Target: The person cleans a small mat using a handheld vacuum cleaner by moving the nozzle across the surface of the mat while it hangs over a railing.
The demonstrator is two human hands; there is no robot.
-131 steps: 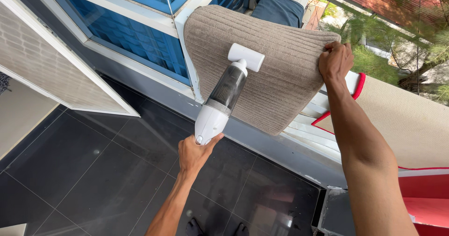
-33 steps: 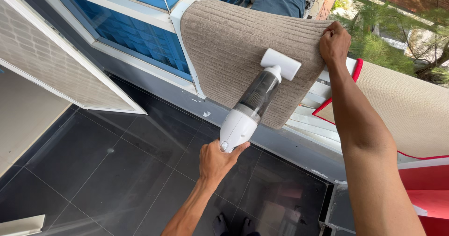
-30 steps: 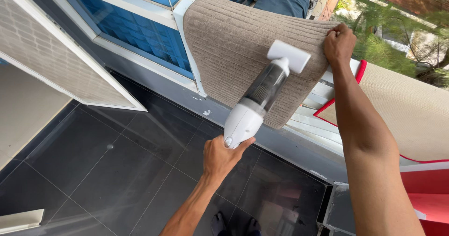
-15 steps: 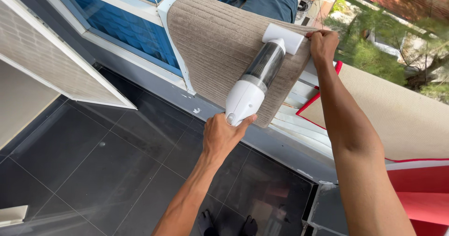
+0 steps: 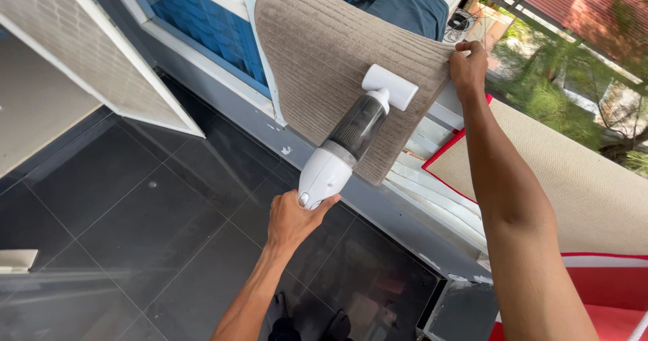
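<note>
Far on my left I see a white-framed mesh screen panel (image 5: 81, 57) leaning out over the dark tiled floor (image 5: 135, 219), and a small pale block (image 5: 17, 260) sits at the floor's left edge. Next comes the white window frame with blue glass (image 5: 202, 30), running diagonally behind everything.

My left hand (image 5: 293, 219) is closed around the rear grip of the white handheld vacuum (image 5: 344, 152), fingers wrapped fully, thumb up near the button end. The vacuum slants up and to the right; its dark clear dust cup sits mid-body, and the wide white nozzle (image 5: 390, 86) lies flat against the grey-brown ribbed mat (image 5: 324, 57).

That mat hangs draped over the railing, its top near the window frame and its lower edge falling over the white rail slats (image 5: 432, 179). A dark blue cloth (image 5: 412, 7) lies bunched just behind its upper edge.

My right hand (image 5: 469, 67) pinches the mat's right edge, fingers curled over it, holding it taut just beside the nozzle. My right forearm crosses in front of the slats and part of a second mat, beige with red trim (image 5: 580, 186), draped further right. Beyond the railing I see greenery (image 5: 567, 91) and a reddish roof (image 5: 580, 3) below. Between my arms, low down, my dark footwear (image 5: 310, 324) shows on the tiles.
</note>
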